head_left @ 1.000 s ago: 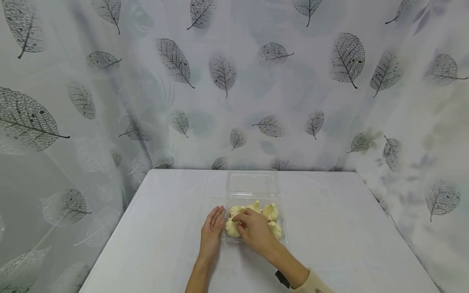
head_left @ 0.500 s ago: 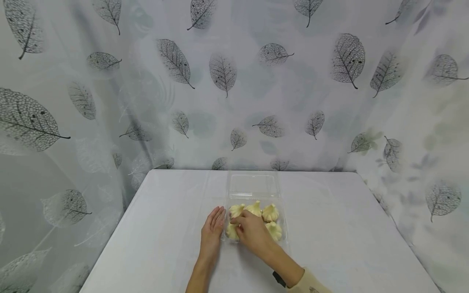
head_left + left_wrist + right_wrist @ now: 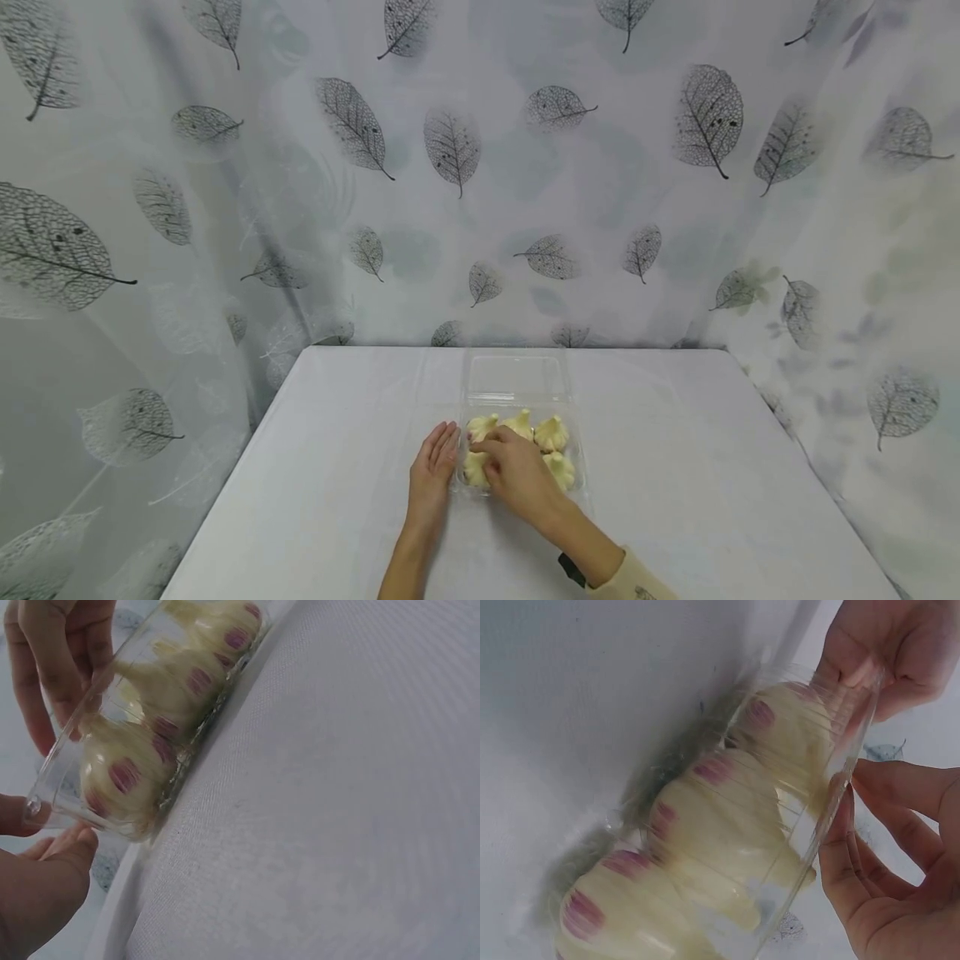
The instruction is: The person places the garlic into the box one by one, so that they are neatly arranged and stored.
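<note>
Several pale garlic bulbs [image 3: 552,434] with purple patches sit in rows inside a clear plastic clamshell box [image 3: 581,475]. Its hinged lid [image 3: 517,377] lies folded back on the far side. Along the box's left side rests my left hand [image 3: 432,479], its fingers fairly straight against the wall. My right hand [image 3: 523,477] reaches over the box to the near-left garlic bulb [image 3: 474,471]. Thumb and forefinger come together at that bulb's neck and seem to pinch it; the exact contact is hidden. In the right wrist view, my right hand [image 3: 900,855] shows its fingertips just at the rim.
The box stands on a white-covered table [image 3: 675,467]. Behind and beside the table hangs a pale curtain [image 3: 495,217] printed with leaves. A dark band [image 3: 572,570] is on my right wrist, below a beige sleeve [image 3: 630,579].
My right hand has shifted slightly leftward and lower over the near-left garlic bulb, uncovering more of the others. The left hand and the box stay in place.
</note>
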Demonstrator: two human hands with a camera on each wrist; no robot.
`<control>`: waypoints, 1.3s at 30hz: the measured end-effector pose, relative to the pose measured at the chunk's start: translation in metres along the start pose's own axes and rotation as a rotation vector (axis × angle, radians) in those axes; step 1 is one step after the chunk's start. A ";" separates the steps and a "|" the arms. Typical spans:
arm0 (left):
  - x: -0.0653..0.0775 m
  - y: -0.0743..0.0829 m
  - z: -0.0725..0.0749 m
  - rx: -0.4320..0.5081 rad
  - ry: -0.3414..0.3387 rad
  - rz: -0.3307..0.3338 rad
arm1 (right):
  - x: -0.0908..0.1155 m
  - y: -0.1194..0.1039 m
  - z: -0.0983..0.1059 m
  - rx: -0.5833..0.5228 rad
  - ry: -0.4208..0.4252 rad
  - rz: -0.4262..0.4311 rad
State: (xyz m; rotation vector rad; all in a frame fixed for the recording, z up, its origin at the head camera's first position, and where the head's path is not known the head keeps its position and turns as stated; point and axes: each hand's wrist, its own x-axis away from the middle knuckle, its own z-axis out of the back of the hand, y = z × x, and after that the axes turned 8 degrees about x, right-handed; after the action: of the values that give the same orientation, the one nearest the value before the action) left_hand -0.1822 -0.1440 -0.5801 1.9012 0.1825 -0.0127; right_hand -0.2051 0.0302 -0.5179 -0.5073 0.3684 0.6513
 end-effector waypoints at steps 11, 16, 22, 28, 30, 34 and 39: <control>-0.006 0.000 -0.001 -0.039 0.031 -0.009 | 0.001 0.017 0.017 -0.102 0.072 -0.109; -0.012 0.009 0.001 -0.110 0.017 0.016 | 0.003 0.032 0.025 -0.145 0.102 -0.165; -0.026 0.027 0.006 -0.130 0.000 0.014 | 0.003 0.054 0.033 -0.125 0.200 -0.206; -0.035 0.034 0.009 -0.119 -0.013 0.025 | 0.001 0.073 0.036 -0.134 0.264 -0.249; -0.039 0.034 0.008 -0.128 -0.013 0.017 | 0.001 0.079 0.037 -0.128 0.273 -0.272; -0.047 0.032 0.005 -0.149 -0.033 0.012 | 0.000 0.091 0.039 -0.120 0.278 -0.312; -0.057 0.028 0.001 -0.142 -0.038 0.026 | 0.001 0.112 0.039 -0.148 0.177 -0.380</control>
State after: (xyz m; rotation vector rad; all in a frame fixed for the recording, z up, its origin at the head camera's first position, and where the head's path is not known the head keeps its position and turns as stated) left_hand -0.2343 -0.1609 -0.5490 1.7605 0.1290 -0.0175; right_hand -0.2711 0.1281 -0.5234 -0.7576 0.3788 0.2668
